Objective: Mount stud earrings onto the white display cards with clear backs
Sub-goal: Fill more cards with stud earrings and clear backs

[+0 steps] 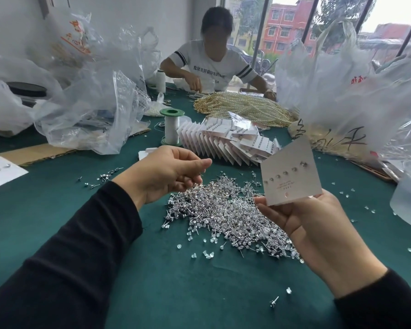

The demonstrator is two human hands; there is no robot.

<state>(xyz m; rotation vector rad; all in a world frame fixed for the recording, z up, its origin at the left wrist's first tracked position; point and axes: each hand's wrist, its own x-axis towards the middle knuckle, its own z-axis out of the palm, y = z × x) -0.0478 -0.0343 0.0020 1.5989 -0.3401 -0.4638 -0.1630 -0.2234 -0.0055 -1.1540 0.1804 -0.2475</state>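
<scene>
Your right hand grips the card bearing studs. Left hand curled above the pile; any hold cannot be told.

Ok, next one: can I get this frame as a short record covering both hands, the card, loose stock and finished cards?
left hand: over the stud pile, fingers curled, contents unclear
right hand: holds the card by its lower edge
card: tilted, one row of studs mounted
stud pile: loose on the green table
clear backs: scattered around the pile
finished cards: fanned stack behind the pile
</scene>
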